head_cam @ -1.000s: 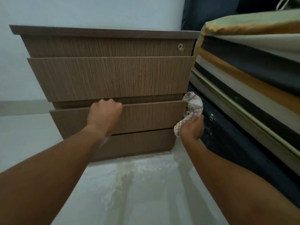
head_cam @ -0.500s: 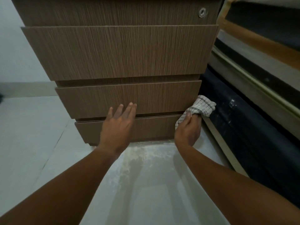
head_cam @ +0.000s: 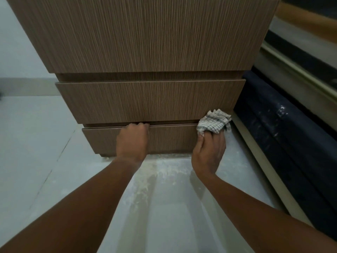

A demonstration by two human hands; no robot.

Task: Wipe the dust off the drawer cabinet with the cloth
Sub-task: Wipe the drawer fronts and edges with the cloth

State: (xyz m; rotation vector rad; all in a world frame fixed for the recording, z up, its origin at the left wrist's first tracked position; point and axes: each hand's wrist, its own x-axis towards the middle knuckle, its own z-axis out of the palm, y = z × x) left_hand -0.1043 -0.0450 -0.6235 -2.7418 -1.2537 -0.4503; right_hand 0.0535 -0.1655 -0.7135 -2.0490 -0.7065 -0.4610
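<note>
A brown wood-grain drawer cabinet (head_cam: 149, 101) fills the upper part of the view and stands on the floor. My left hand (head_cam: 132, 141) hooks its fingers over the top edge of the bottom drawer (head_cam: 171, 138). My right hand (head_cam: 209, 152) holds a crumpled white checked cloth (head_cam: 213, 121) against the right end of that bottom drawer, at the cabinet's lower right corner. The cabinet's top is out of view.
Pale floor tiles (head_cam: 36, 143) spread to the left and below, with a whitish dusty smear (head_cam: 149, 172) in front of the cabinet. A dark bed base (head_cam: 284, 132) with stacked mattresses runs close along the right side.
The view has come closer and lower. My left hand went from the middle drawer's top edge to lying open, and now grips the bottom drawer's top edge. The cloth hand dropped to the lower right corner.
</note>
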